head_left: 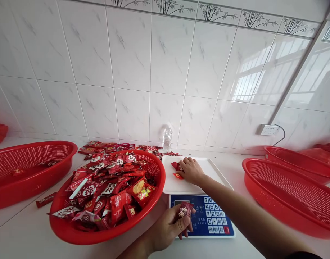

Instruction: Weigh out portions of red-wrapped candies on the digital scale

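Observation:
My left hand (168, 227) is closed around small red wrapped snack packets (185, 210) with white lettering, held above the blue keypad panel of a digital scale (201, 230). On the scale's white tray (167, 185), my right hand (191, 170) has its fingers curled over a few red packets (175, 165). A small orange-red packet (178, 176) lies beside those fingers. Left of the scale, a red plastic basket (70, 235) is heaped with red snack packets (108, 187) of several designs. My left hand partly covers the scale's display.
Loose packets (100, 145) lie along the wall behind the heaped basket, near a clear plastic bottle (167, 138). One stick-shaped packet (46, 200) rests by another red basket (32, 183) at left. More red baskets (283, 201) stand at right, below a wall socket (270, 130).

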### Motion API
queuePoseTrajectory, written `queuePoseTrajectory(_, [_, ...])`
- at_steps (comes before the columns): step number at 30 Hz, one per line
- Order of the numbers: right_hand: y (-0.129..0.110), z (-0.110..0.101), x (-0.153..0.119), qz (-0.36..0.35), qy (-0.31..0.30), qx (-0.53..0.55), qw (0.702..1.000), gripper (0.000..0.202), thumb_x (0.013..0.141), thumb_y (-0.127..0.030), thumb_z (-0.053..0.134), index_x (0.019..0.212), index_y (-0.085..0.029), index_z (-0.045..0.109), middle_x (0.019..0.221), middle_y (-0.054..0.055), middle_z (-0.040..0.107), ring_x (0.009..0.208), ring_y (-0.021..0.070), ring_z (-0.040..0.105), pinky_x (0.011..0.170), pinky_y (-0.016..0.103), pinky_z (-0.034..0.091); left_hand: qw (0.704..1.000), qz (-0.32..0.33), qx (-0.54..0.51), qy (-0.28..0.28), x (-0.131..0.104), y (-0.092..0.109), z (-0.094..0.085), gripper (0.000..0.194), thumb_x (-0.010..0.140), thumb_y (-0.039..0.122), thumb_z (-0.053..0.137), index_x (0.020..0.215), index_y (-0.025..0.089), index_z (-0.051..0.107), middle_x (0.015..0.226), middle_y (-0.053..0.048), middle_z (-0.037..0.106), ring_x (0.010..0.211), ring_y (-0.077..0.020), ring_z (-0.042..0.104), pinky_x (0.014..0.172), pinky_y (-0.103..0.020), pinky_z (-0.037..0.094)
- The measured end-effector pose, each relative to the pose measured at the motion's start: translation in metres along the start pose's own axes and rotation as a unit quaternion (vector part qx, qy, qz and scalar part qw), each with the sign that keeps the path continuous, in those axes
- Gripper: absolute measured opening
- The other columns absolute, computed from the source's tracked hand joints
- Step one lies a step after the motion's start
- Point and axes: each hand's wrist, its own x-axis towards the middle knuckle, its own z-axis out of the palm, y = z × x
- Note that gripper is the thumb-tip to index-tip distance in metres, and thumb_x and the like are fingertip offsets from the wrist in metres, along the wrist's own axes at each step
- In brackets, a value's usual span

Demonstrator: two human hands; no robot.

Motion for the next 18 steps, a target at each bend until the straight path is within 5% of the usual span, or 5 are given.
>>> queuePoseTrajectory(4, [0.011,-0.005,0.007,0.050,0.020,0.021,0.998,0.023,0.091,-0.042,0.052,0.101,-0.021,0.056,0.097,0.009,0.067,0.095,0.0247,0.057,0.073,0.031,0.040,1.000,-0.002,0.004,0.006,0.000,-0.001,0.000,0.057,0.086,0.058,0.052,0.121,0.013,0.052,0.086,-0.005,0.060,0.072,-0.0133,0.055,0.062,-0.026,0.040])
queuePoseTrajectory(11, [0.026,-0.019,0.018,0.150,0.053,0.103,0.982,0.038,0.094,-0.054,0.033,0.107,-0.022,0.051,0.087,0.003,0.067,0.071,0.0174,0.060,0.053,0.024,0.033,1.000,0.003,-0.001,-0.002,0.000,-0.003,0.000,0.058,0.086,0.058,0.054,0.121,0.013,0.052,0.086,-0.005,0.060,0.072,-0.0132,0.055,0.063,-0.026,0.040])
queuePoseTrajectory(14, [0.023,-0.016,0.021,0.141,0.037,0.128,0.981,0.035,0.090,-0.053,0.042,0.105,-0.023,0.055,0.088,0.003,0.067,0.074,0.0176,0.061,0.056,0.024,0.036,1.000,0.003,-0.007,0.000,0.000,-0.003,0.000,0.058,0.085,0.058,0.055,0.121,0.012,0.052,0.087,-0.006,0.061,0.072,-0.0132,0.055,0.064,-0.027,0.041])
queuePoseTrajectory(18, [0.016,-0.007,0.025,0.090,0.010,0.136,0.986,0.029,0.081,-0.049,0.058,0.095,-0.025,0.063,0.101,0.004,0.067,0.103,0.0241,0.055,0.076,0.029,0.040,1.000,0.001,-0.012,0.004,-0.001,-0.002,0.000,0.058,0.084,0.059,0.056,0.118,0.013,0.053,0.086,-0.005,0.061,0.071,-0.0128,0.054,0.064,-0.026,0.041])
